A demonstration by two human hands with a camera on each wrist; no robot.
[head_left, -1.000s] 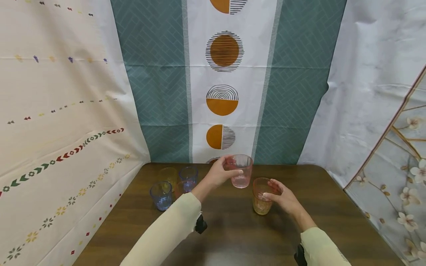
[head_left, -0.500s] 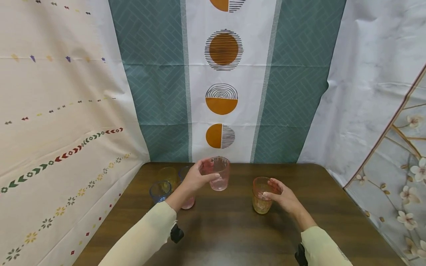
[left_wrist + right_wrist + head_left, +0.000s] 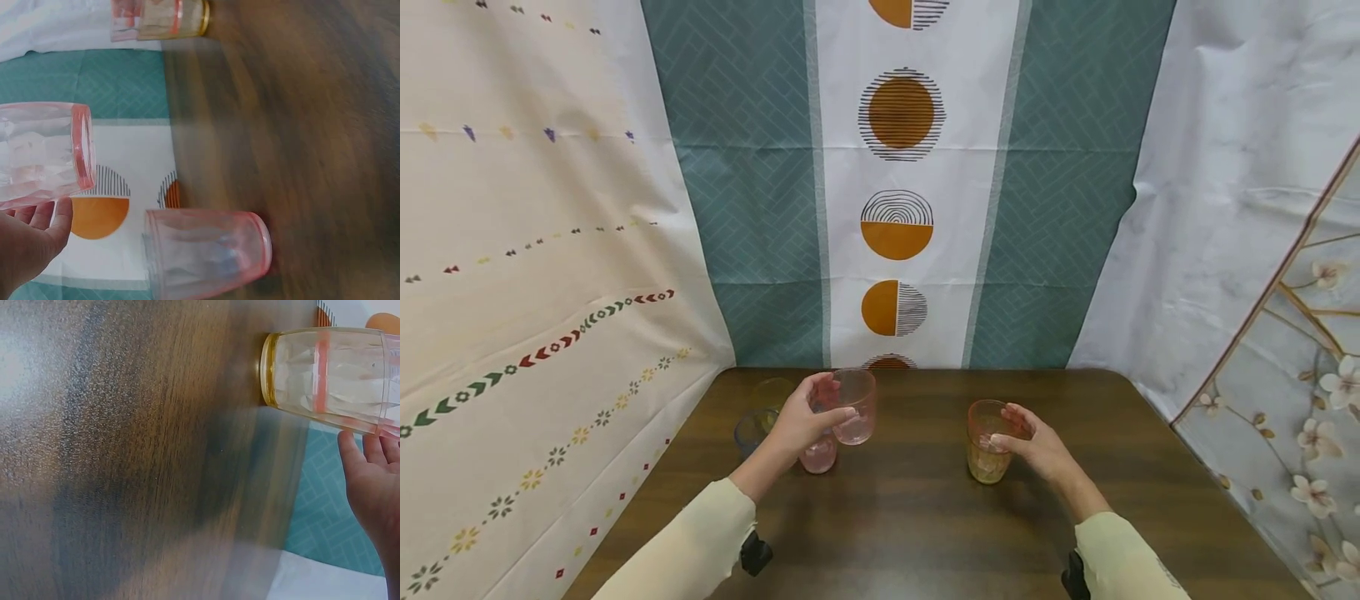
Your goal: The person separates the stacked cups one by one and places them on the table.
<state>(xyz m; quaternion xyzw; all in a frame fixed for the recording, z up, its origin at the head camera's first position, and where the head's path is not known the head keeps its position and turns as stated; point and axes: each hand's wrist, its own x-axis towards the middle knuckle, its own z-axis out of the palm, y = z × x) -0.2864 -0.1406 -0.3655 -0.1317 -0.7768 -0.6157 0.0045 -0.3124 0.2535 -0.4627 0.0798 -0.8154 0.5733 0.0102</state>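
Note:
My left hand [image 3: 801,420] holds a clear pink glass [image 3: 855,408] upright by its side, raised off the table. Just below and left of it, another pink glass [image 3: 818,455] stands on the table, partly behind the hand; in the left wrist view this standing glass [image 3: 209,253] is near the held one [image 3: 44,156]. My right hand [image 3: 1037,442] grips a stack of two glasses near its top: a pink glass [image 3: 989,414] nested inside a yellow glass [image 3: 987,467]. The yellow base [image 3: 269,370] rests on the table in the right wrist view.
At the left back of the dark wooden table [image 3: 910,517], a blue glass [image 3: 749,433] and a yellow glass [image 3: 772,392] stand partly behind my left hand. A patterned cloth [image 3: 745,250] hangs along the back edge, with more cloth at both sides.
My left hand has carried the pink glass leftward and slightly down, away from the stack toward the glasses on the left. The right hand and its stacked glasses have stayed in place.

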